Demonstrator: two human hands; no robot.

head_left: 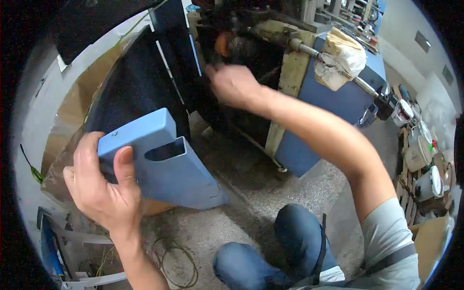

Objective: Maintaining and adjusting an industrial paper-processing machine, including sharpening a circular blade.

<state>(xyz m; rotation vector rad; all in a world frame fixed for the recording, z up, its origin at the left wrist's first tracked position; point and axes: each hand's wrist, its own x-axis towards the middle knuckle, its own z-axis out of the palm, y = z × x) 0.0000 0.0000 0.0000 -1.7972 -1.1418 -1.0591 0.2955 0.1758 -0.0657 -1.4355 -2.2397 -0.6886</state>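
My left hand (104, 186) is closed round the top end of a light-blue box-shaped cover (166, 179), its thumb on the near face. The cover is tilted, has a rectangular notch near the top, and tapers toward the floor. My right arm reaches across to the dark opening of a blue machine cabinet (309, 125). There my right hand (234, 87) is curled, its fingertips blurred against the dark interior; what they hold, if anything, cannot be made out. An orange-brown round part (222, 44) shows dimly inside, just beyond that hand.
A horizontal metal shaft (307, 48) juts out on the right with a paper-wrapped bundle (340, 58) on it. White buckets (429, 183) stand on a wooden pallet at far right. Below left, a thin cable loop (179, 263) lies on the floor near my knees.
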